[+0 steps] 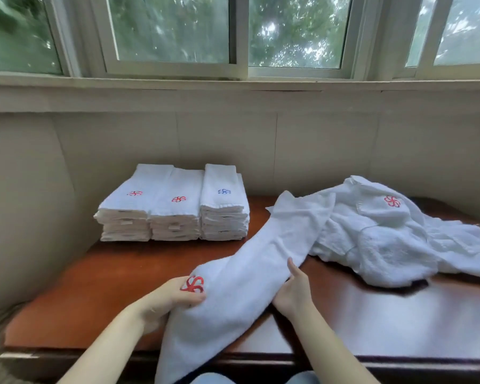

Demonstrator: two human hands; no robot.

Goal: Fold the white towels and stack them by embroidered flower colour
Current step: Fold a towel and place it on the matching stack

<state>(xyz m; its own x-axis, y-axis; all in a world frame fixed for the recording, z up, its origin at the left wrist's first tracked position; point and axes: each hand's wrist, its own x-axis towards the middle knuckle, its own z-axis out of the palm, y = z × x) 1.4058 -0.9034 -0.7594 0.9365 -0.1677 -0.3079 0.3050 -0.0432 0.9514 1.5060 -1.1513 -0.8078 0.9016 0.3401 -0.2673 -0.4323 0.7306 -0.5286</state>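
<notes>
Under the windows, the left hand and right hand grip a white towel over the brown bench near folded stacks.

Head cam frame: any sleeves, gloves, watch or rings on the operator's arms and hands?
None visible. The left hand and right hand are ungloved, with no rings or watch on the parts that show. The left forearm and right forearm are sleeveless to the frame edge. The only clothing is blue fabric at the bottom, likely jeans.
</notes>
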